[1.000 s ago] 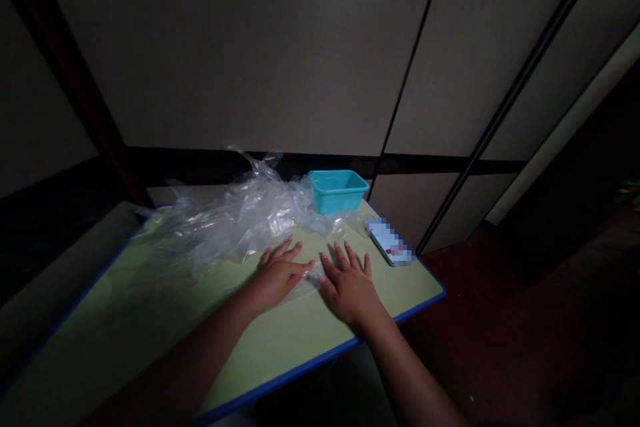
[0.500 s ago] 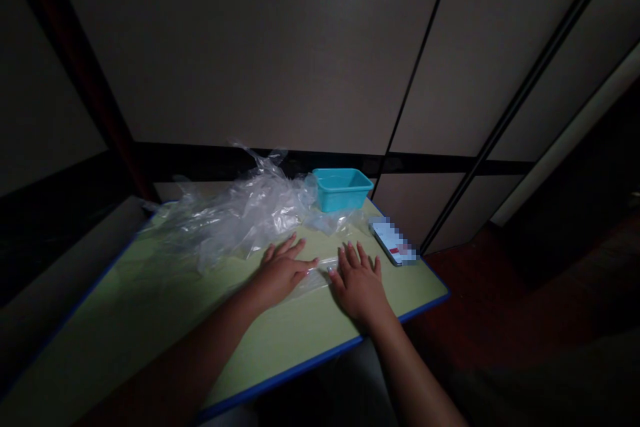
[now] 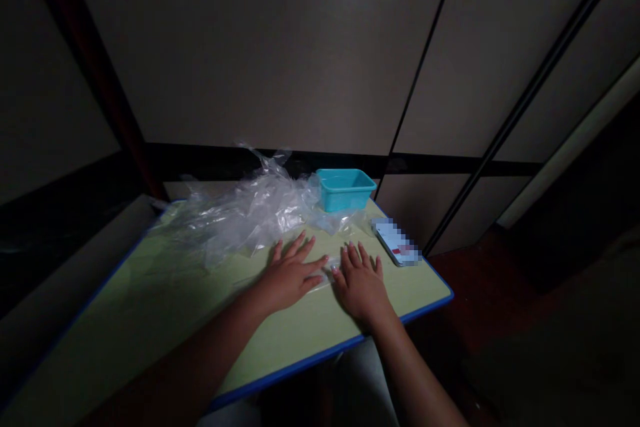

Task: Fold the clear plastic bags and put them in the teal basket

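A: How do the arms lie from where you sit?

B: I have both forearms reaching in over the pale green, blue-edged table [image 3: 295, 340], slanting toward each other. The left hand [image 3: 291, 278] is palm down, fingers fanned forward and rightward; the right hand [image 3: 363, 288] is palm down too, fingers forward, thumb toward the left one.

A: How open are they?

B: Left is wide, right a bit less spread. I see neither curled into a grip; both rest over a thin, flat piece of clear plastic film [image 3: 327, 274]. How hard they press, I can't tell.

A: And how does the film run?

B: It lies on the tabletop, partly under the hands. Its long axis goes roughly left to right, the right end angled slightly away from me.

A: Anything around it?

B: Beyond the left hand, a crumpled heap of clear plastic bags [image 3: 265, 210], reaching a turquoise rectangular plastic tub [image 3: 347, 199]. A flat, pale-screened phone [image 3: 395, 240] lies near the right hand.
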### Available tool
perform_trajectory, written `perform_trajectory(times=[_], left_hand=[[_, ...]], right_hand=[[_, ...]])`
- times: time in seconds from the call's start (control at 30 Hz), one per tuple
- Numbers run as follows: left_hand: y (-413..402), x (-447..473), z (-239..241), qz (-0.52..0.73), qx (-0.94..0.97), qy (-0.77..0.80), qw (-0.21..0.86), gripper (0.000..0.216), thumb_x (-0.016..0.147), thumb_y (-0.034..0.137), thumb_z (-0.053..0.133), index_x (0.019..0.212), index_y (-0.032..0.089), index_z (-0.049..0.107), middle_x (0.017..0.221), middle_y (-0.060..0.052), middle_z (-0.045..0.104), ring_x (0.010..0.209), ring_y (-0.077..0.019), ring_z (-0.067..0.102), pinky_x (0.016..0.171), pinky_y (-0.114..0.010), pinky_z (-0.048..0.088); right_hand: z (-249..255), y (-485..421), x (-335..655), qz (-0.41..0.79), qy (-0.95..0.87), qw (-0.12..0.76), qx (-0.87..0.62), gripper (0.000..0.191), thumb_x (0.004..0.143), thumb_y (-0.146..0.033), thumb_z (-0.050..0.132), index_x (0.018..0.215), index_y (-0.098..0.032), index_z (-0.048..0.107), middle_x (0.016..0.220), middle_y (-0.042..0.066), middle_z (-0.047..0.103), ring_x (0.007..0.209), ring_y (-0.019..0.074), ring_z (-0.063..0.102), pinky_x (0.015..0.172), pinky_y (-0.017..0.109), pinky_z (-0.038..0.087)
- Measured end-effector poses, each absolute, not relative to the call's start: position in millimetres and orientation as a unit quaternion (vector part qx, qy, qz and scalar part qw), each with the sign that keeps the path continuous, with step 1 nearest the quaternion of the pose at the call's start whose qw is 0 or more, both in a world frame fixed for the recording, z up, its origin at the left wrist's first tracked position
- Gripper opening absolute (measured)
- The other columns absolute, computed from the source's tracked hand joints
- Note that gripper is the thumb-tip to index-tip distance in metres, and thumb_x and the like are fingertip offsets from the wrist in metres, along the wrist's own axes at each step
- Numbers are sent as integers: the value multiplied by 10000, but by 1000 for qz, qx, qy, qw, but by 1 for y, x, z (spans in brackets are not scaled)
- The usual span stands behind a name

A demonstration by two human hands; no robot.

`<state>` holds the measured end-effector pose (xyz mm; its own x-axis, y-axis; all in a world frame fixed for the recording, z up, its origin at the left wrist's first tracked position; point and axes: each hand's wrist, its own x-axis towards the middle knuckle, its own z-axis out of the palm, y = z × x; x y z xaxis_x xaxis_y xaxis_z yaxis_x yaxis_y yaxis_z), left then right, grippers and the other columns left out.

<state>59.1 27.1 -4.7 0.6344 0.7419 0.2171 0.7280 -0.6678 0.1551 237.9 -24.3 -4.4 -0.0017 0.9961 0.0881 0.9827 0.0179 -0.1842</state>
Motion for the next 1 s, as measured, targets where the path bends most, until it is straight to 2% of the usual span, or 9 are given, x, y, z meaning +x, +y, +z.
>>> perform_trajectory(times=[0.1, 0.27, 0.4, 0.67, 0.83, 1.0], left_hand=[[27, 62, -6, 130, 901, 413, 36, 428, 852, 491, 431, 1273, 428, 391, 1461, -41, 222, 1350, -277, 32, 998, -605, 34], [25, 65, -2, 132, 899, 416, 38, 421, 853, 545, 375, 1241, 401, 454, 1459, -41, 225, 1349, -283, 28, 1002, -596, 17], [24, 61, 0, 126, 895, 425, 41, 429, 839, 546, 405, 1235, 395, 465, 1460, -31, 224, 1349, -289, 21, 1003, -595, 22], [17, 52, 5, 100, 885, 454, 36, 483, 807, 543, 463, 1241, 333, 484, 1453, -87, 227, 1344, -320, 17, 991, -608, 46], [9, 51, 10, 67, 878, 472, 30, 577, 794, 566, 456, 1262, 229, 479, 1446, -151, 207, 1343, -320, 14, 995, -607, 57], [1, 54, 13, 28, 873, 486, 32, 736, 776, 611, 430, 1311, 106, 405, 1435, -199, 189, 1344, -314, 0, 1014, -587, 53]], right_hand=[[-5, -24, 238, 33, -708, 99, -698, 620, 895, -501, 127, 1400, -154, 228, 1468, 65, 145, 1348, 232, -10, 1030, 524, -9], [-6, -23, 239, 32, -705, 96, -702, 622, 895, -503, 119, 1398, -157, 235, 1469, 58, 140, 1349, 231, -11, 1030, 523, -12], [-7, -23, 239, 36, -706, 102, -700, 614, 895, -502, 125, 1399, -168, 234, 1469, 43, 135, 1350, 223, -11, 1032, 523, -8], [-7, -23, 240, 44, -704, 98, -702, 608, 896, -499, 130, 1400, -173, 234, 1470, 39, 126, 1350, 226, -12, 1032, 527, -9], [-6, -24, 240, 39, -703, 91, -704, 594, 901, -484, 132, 1400, -178, 234, 1471, 42, 132, 1350, 224, -17, 1035, 518, -2], [-5, -24, 240, 39, -701, 82, -708, 587, 902, -483, 127, 1405, -192, 215, 1474, 34, 122, 1350, 221, -22, 1037, 516, 8]])
